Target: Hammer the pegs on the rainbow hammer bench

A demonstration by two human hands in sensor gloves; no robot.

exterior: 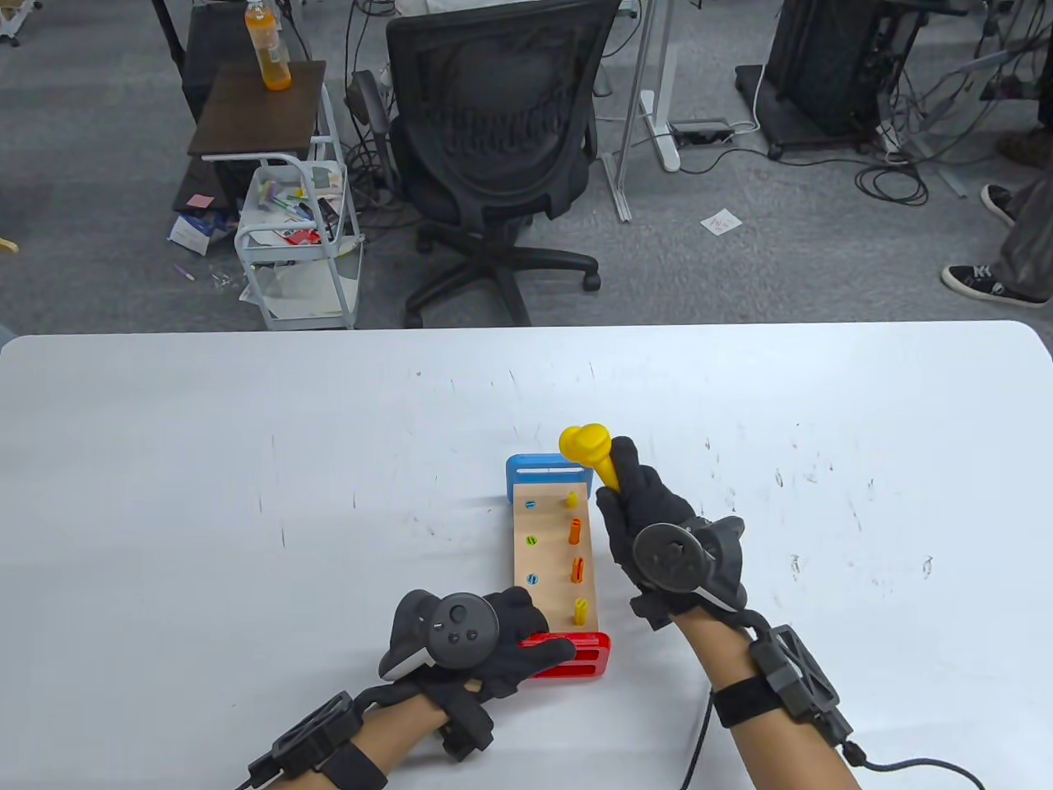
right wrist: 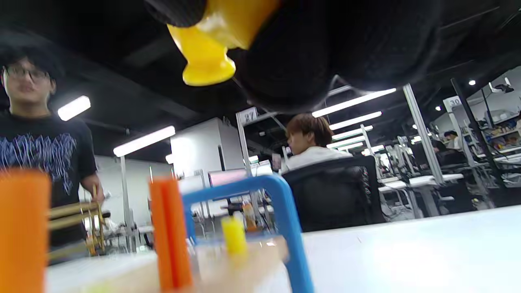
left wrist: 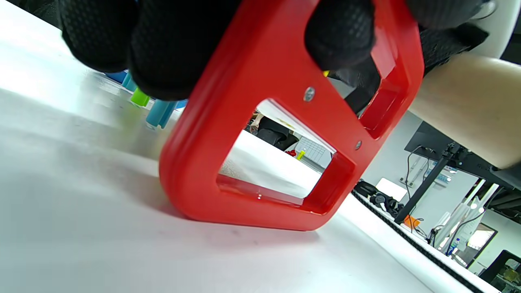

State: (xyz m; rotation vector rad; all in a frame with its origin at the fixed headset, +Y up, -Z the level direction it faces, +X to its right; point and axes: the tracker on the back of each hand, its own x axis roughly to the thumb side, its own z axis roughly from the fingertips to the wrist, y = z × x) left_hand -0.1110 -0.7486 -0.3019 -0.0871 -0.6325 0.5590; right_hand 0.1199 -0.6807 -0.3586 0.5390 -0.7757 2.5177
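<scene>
Hammer (exterior: 586, 448) grip hidden, apparently right hand (exterior: 650, 527).

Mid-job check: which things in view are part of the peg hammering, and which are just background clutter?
In the job:
- hammer bench, left hand holding its red end
- yellow hammer, gripped by right hand
- pegs, e.g. orange peg

Lying about:
- office chair
- orange bottle
- white cart

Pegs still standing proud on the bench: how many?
4, in the bench's right-hand row: yellow nearest the blue end, orange, orange-red, yellow nearest the red end. The left hand may hide more.
</scene>
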